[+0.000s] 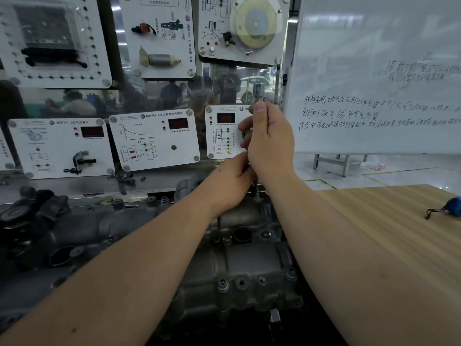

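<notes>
Both hands held a driver (257, 92) upright over the far edge of the engine casting (139, 221).

To the left, sensor training panels (62, 146) hung behind the casting, with bolts seated along its near edge. The left hand (232, 183) had its grip curled round the driver's lower shaft, just above a fastener (255, 194). The right hand (270, 143) had its grip clamped higher up, thumb raised, the knurled head poking out above. I judged the job midway: tool seated, fastener not yet out. Rightward stood a whiteboard (374, 83), a wooden tabletop (386, 233) and a blue pouch (454, 207).
</notes>
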The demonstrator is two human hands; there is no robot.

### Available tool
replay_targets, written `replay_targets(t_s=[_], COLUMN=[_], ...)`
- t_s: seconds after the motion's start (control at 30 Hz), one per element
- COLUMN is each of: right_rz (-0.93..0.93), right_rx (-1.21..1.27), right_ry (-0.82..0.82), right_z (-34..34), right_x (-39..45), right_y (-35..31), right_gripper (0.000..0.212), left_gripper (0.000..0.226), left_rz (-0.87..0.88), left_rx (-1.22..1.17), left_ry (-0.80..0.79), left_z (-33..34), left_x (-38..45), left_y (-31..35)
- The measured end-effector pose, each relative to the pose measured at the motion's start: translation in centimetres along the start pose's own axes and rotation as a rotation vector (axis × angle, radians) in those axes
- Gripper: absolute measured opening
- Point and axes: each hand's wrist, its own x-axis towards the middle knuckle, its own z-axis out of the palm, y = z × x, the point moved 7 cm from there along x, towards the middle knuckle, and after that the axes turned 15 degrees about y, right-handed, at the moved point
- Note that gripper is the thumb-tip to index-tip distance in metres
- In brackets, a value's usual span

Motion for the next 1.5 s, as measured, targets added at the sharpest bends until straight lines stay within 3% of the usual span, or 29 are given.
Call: replay_targets(t_s=[0.1, 0.3, 0.57, 0.73, 0.97, 1.07, 1.23, 1.5], right_rz=[0.037, 0.052, 0.023, 0.069, 0.003, 0.039, 0.082, 0.021], right_rx=[0.026, 0.057, 0.036, 0.089, 0.014, 0.035, 0.088, 0.03], right_ry=[0.019, -0.001, 0.02, -0.008, 0.028, 0.035, -0.003, 0.023], right_z=[-0.1, -0.1, -0.2, -0.2, -0.5, -0.5, -0.3, -0.3], right_x=[0.0, 0.0, -0.2, -0.2, -0.1, -0.1, -0.1, -0.2], right_y=[0.2, 0.4, -0.4, 0.0, -0.4, -0.3, 0.1, -0.6], right_gripper=[0.028, 0.007, 0.027, 0.008, 0.025, 0.029, 0.006, 0.027], left_gripper=[0.022, 0.01, 0.026, 0.01, 0.023, 0.015, 0.016, 0.02], left_rz=[-0.003, 0.012, -0.001, 0.026, 0.008, 0.003, 0.012, -0.023], left_rx=[-0.004, 0.019, 0.012, 0.06, -0.007, 0.022, 0.029, -0.029], left_ry=[-0.01, -0.018, -0.007, -0.011, -0.003, -0.018, -0.019, -0.007], left_z=[0.0, 0.2, -0.1, 0.1, -0.2, 0.0, 0.1, -0.2], left_x=[-0.1, 0.1, -0.2, 0.1, -0.2, -0.1, -0.1, -0.3], left_y=[-0.1, 0.0, -0.1, 0.2, 0.1, 0.2, 0.5, 0.0])
